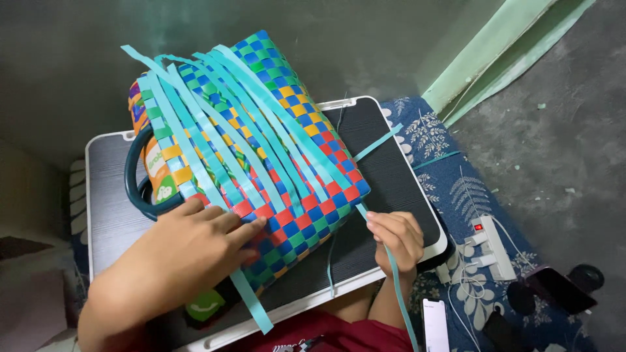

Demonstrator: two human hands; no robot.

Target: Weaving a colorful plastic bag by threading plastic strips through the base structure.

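A woven basket (287, 111) of blue, green, red, yellow and orange checks lies on its side on a small dark lap table (391, 169). Several loose light blue plastic strips (215, 137) run across its upper face. My left hand (189, 251) lies flat on the basket's near side, fingers spread over the weave. My right hand (398, 238) is off the basket's right corner, pinching one light blue strip (399, 287) that comes from the weave and trails down past my wrist. A dark teal handle (134, 179) curves out at the basket's left.
A white power strip (492, 244) with cables lies on the blue leaf-patterned mat (456, 189) at right. A dark phone (561, 287) and a white phone (435, 324) sit near it. A pale green board (502, 52) leans at upper right. A green sticker (205, 305) is on the table.
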